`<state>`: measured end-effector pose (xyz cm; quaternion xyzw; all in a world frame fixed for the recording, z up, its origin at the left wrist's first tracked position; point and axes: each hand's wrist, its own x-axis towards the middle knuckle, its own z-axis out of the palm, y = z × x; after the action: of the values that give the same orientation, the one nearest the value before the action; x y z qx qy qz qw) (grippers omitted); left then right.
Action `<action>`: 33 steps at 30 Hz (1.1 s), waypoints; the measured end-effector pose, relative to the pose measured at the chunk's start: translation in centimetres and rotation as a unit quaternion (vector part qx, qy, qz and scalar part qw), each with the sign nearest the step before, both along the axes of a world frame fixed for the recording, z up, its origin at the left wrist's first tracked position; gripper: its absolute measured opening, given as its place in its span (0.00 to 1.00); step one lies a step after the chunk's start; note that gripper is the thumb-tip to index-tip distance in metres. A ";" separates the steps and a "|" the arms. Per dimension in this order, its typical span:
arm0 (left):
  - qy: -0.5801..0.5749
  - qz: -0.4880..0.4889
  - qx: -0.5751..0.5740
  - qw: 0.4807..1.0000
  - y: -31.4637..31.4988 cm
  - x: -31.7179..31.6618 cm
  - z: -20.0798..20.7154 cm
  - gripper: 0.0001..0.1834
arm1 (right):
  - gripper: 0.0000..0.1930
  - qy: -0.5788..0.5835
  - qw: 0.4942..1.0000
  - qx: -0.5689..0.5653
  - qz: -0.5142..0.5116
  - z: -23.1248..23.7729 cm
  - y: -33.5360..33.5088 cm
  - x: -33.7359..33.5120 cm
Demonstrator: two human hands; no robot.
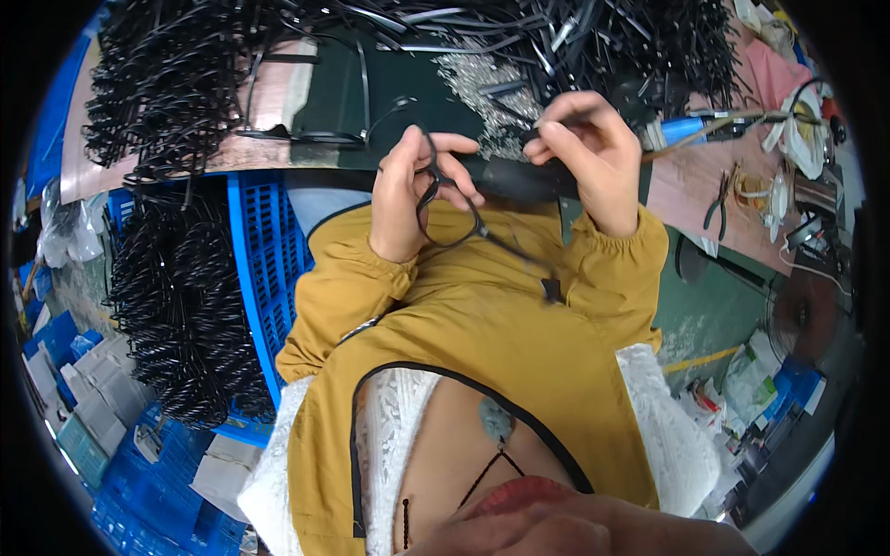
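Head view: left hand (397,201) grip pinching black, round-rimmed, plastic-looking eyeglass frame (481,231), probably light, stiff, snappable, best held by rim; right hand (603,165) grip bunched, contents unclear.

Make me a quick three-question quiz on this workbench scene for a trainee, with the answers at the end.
1. Which hand holds the black glasses frame?
2. True or false: the pliers lie to the right of both hands.
3. Fill in the colour: the crate full of black pieces, on the person's left, is ____.

Key:
1. The left hand.
2. True.
3. Blue.
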<state>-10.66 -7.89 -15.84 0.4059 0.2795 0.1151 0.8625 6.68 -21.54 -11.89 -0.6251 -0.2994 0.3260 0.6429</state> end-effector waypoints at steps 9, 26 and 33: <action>0.133 -0.230 -0.160 0.951 -4.2 1.5 -0.7 0.24 | 0.07 -0.176 0.982 -0.062 0.000 -6.2 -4.0 -1.3; 0.132 -0.200 -0.171 0.956 -4.3 2.4 1.1 0.20 | 0.04 -0.365 0.926 -0.036 0.087 -4.3 -2.7 1.0; 0.057 -0.213 -0.189 0.957 -2.9 1.8 0.1 0.18 | 0.04 -0.302 0.938 0.067 -0.156 -4.0 -5.5 -0.9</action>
<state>-8.82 -10.83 -15.77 0.2915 0.2515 -0.1498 0.9107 5.78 -27.07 -15.88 -0.6888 -0.3993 -0.0034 0.6051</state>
